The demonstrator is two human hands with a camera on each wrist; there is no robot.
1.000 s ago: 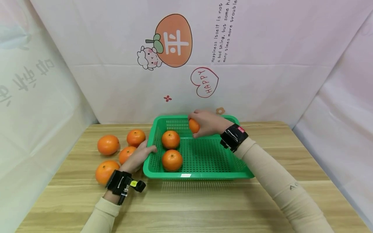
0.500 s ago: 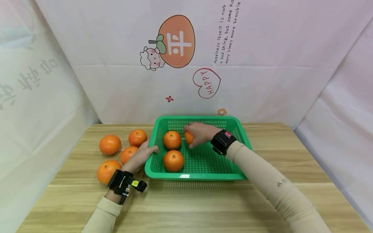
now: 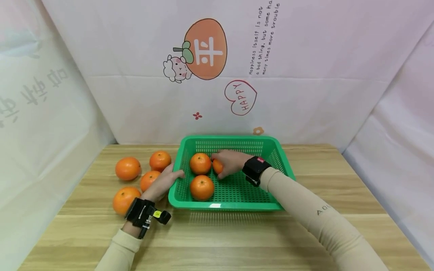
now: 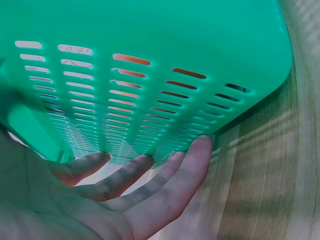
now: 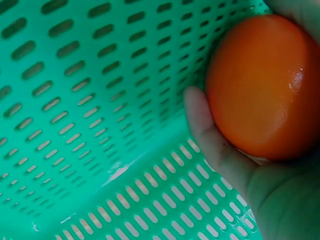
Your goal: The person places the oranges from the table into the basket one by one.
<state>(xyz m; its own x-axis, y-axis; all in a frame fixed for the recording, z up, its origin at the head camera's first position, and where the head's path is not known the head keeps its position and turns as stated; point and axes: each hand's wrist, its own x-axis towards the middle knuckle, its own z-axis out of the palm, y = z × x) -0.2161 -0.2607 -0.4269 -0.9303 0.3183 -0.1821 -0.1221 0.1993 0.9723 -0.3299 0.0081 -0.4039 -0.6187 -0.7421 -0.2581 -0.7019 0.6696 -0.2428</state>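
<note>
We find one held orange (image 3: 217, 166) inside the green basket (image 3: 230, 206), low down and just beside the fruit at its left. Whether it touches the basket floor, we cannot tell. The right hand (image 3: 233, 162) grips it from above; in the right wrist view we see fingers curled around the skin, thumb and fingers well spread by the fruit's width.

Two more oranges sit in the basket's left part: a rear orange (image 3: 200, 163) and a front orange (image 3: 202, 187), close together, one behind the other.

The left hand (image 3: 162, 183) holds the basket's left side. We note the thumb over the rim and, from the left wrist, fingers laid along the slotted outer wall, a narrow hold on the plastic.

Left of the basket, on the wooden table (image 3: 210, 241), we count four loose oranges (image 3: 127, 168), one partly hidden by the left hand.

Both wrists carry black straps (image 3: 256, 169) over or beside beige sleeves (image 3: 312, 210). Behind stands a white cloth (image 3: 305, 105), printed with a fruit, a sheep, flowers, lettering and a heart reading "HAPPY".
</note>
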